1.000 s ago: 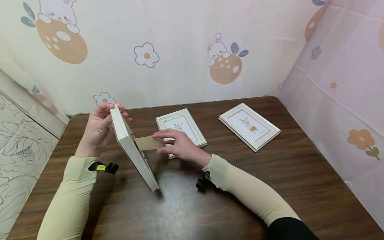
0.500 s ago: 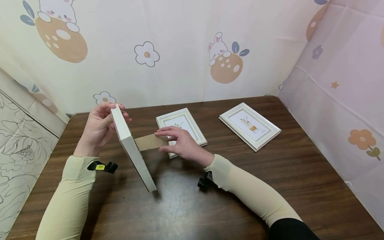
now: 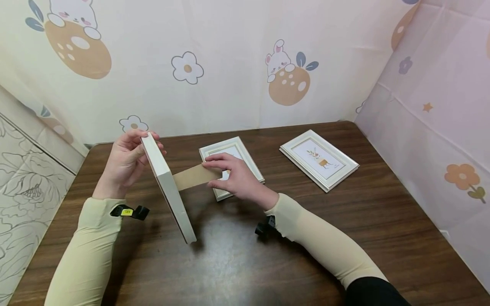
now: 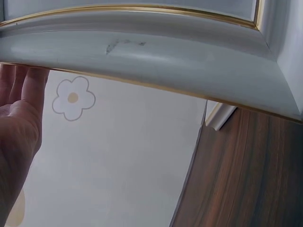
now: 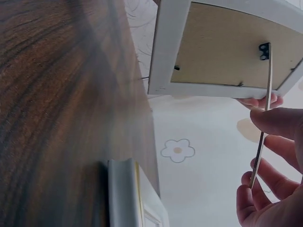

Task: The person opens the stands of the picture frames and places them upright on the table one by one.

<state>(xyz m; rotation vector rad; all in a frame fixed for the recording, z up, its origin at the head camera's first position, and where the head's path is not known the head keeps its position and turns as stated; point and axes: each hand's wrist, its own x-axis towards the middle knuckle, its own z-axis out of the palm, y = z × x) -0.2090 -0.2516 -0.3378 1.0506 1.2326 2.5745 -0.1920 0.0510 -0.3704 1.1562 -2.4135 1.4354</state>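
Head view: near the table's (image 3: pixel 229 263) left edge, the left hand (image 3: pixel 125 159) pinches the photo frame's (image 3: pixel 174 202) top, apparently steadying it; the right hand (image 3: pixel 241 178) pinches the easel strut (image 3: pixel 193 177). Left wrist: gilt-edged front moulding (image 4: pixel 165 54). Right wrist: hinge (image 5: pixel 263 51) ties strut to backing panel (image 5: pixel 222 52), hence bracing.

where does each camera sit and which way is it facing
Head: worn on the head, facing forward and down at the held picture frame over the table; left hand, right hand and sleeved forearms show.
Left wrist: on the left wrist, facing the frame's front and the patterned backdrop; part of the left hand shows.
Right wrist: on the right wrist, facing the frame's back and stand leg; the right hand shows, and a bit of the left hand.
Shared: head and right wrist both show the stand leg.
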